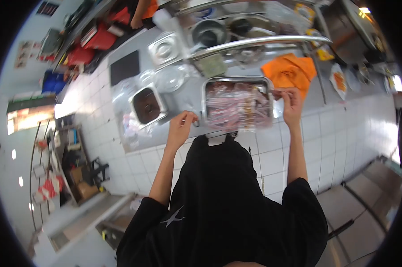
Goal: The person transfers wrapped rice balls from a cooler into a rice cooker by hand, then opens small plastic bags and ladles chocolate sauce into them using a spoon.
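Observation:
A metal tray (204,104) holds clear plastic packets (236,107) with pinkish and brown contents, some lying over its front rim. Just left of the tray, my left hand (182,127) is closed, thumb and fingers together near a small dark thing too blurred to name. At the tray's upper right corner, my right hand (291,103) pinches something small and reddish-brown that I cannot make out. An orange cloth (290,73) lies behind that hand. A smaller metal container (134,109) with dark brown contents stands to the left.
Clear plastic lids (170,79), a black flat board (125,67) and a square metal lid (165,50) lie on the counter at the left. A metal rail (258,40) crosses above the tray, with metal pots (209,33) behind. Another person's arm (140,12) shows at the top.

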Motion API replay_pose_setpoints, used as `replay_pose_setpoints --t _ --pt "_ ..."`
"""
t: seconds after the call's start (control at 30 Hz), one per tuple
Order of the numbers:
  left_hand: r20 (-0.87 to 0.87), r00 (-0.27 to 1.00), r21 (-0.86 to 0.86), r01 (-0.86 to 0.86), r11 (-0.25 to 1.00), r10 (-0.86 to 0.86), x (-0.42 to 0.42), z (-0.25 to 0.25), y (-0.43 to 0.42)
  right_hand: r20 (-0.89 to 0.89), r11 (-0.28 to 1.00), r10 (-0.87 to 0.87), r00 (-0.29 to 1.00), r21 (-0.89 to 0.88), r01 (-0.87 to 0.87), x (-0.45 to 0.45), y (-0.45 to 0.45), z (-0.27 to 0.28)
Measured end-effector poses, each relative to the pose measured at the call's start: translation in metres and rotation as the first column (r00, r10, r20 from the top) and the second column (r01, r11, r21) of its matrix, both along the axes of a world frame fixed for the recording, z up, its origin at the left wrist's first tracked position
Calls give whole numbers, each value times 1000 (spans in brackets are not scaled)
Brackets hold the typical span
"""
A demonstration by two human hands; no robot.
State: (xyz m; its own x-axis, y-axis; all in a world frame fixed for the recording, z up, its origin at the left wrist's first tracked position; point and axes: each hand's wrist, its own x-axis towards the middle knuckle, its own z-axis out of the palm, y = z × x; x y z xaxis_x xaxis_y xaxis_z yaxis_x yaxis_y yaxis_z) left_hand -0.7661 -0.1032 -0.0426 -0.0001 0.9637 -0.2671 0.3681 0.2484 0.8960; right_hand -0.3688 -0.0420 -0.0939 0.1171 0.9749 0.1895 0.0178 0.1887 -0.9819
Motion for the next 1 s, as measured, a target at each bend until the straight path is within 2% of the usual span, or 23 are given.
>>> replay_pose_setpoints --t 0.03,0.1,0.13,0.17,0.27,0.33,0.37,0.43,0.47,0.5,0.53,0.6,0.63,0.73,0.83,0.93,1.0 --pt "-45 999 29 27 999 -25 -21 -24 -10 226 999 35 974 21 -41 -5 9 -6" --pt "-265 922 -202 232 952 -281 -62 -27 -26 629 989 67 774 62 -135 -18 5 -10" --pt "-328 848 -334 307 891 -415 -83 -29 -34 747 974 119 654 41 -224 -12 2 -27" --pt "-246 863 -498 278 821 -441 -110 -42 -47 848 954 147 510 15 -300 -7 -3 -42" --pt "-290 929 -635 -7 773 -230 -196 -66 -81 889 976 129 439 -35 -216 -21 -26 -30" --pt "-527 846 -265 -247 932 74 -231 -81 -88 928 992 33 371 14 -124 -44 -32 -5" --pt "-587 771 -46 -338 940 248 -243 -87 -86 913 993 -5 408 51 -103 -60 -29 11" --pt "-736 633 119 -230 966 242 -255 -91 -77 877 992 -81 474 118 -49 -101 -34 44" --pt "-794 555 191 -162 968 250 -261 -93 -74 840 991 -49 540 109 -79 -123 -38 52" --pt "-772 589 193 -144 971 240 -271 -104 -69 799 987 -22 601 112 -113 -148 -36 59" --pt "-768 569 247 -158 956 293 -283 -113 -64 753 981 5 659 125 -149 -175 -33 65" --pt "-755 526 351 -178 919 390 -302 -121 -56 700 952 115 704 125 -280 -238 -38 69" --pt "-784 514 298 -180 937 348 -306 -119 -54 689 936 197 698 81 -343 -271 -39 71" --pt "-749 573 315 -134 939 333 -326 -135 -52 665 842 397 632 8 -539 -356 -47 70" --pt "-710 628 348 -80 934 318 -335 -141 -48 642 764 475 602 38 -644 -420 -55 68" --pt "-732 649 290 21 957 207 -349 -173 -46 613 750 498 613 50 -659 -461 -68 61" --pt "-701 693 246 11 969 170 -348 -157 -46 591 746 514 622 51 -664 -478 -74 60"
